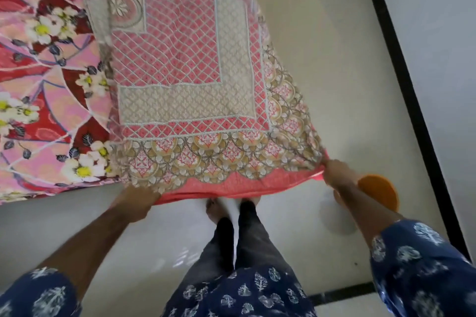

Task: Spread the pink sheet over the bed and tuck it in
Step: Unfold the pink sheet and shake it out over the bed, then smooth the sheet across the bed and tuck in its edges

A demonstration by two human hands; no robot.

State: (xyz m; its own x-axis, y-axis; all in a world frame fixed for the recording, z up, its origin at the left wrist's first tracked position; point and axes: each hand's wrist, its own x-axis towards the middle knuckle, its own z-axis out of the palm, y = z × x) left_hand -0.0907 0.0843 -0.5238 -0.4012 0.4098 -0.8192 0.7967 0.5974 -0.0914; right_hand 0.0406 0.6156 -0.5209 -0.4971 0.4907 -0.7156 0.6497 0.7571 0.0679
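Pale floor tiles point(334, 72) with a dark border strip point(401, 80) run beneath you, and your bare feet stand at the foot of the bed point(38, 85). At the far left, the bed wears a red and pink floral cover with white blossoms. Your left hand point(135, 202) is closed on the near hem of the pink sheet point(190, 64), fingers curled under the fabric at its left corner. That sheet, with its lattice print and scalloped border, lies partly over the bed's right side and hangs off the edge toward you. Your right hand point(334, 172) pinches the sheet's right corner tight, stretching the hem taut. Just beyond your right forearm sits an orange round object point(378, 193) on the floor.
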